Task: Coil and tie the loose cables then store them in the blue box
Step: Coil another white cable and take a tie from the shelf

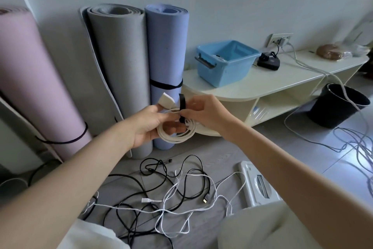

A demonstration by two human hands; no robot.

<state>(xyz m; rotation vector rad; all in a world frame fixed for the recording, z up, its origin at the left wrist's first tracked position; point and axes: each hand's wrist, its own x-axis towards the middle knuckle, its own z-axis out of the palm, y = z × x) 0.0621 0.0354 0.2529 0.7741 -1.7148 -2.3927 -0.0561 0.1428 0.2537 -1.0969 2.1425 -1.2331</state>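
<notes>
My left hand (148, 124) grips a coiled white cable (175, 135) in mid-air; the cable's flat white plug end (166, 101) sticks up above my fingers. My right hand (203, 112) pinches a black strap (182, 110) that runs across the top of the coil. The blue box (226, 63) stands on a low cream shelf unit (268, 85) behind my hands, with something dark lying inside. Several loose black and white cables (171, 192) lie tangled on the grey floor below my arms.
Rolled mats in pink (34, 79), grey (119, 63) and blue (167, 47) lean against the wall at left. On the shelf sit a black device (268, 60) and a brown object (330, 52). A black bin (339, 105) and grey cables lie right; a white scale (256, 184) sits near my knee.
</notes>
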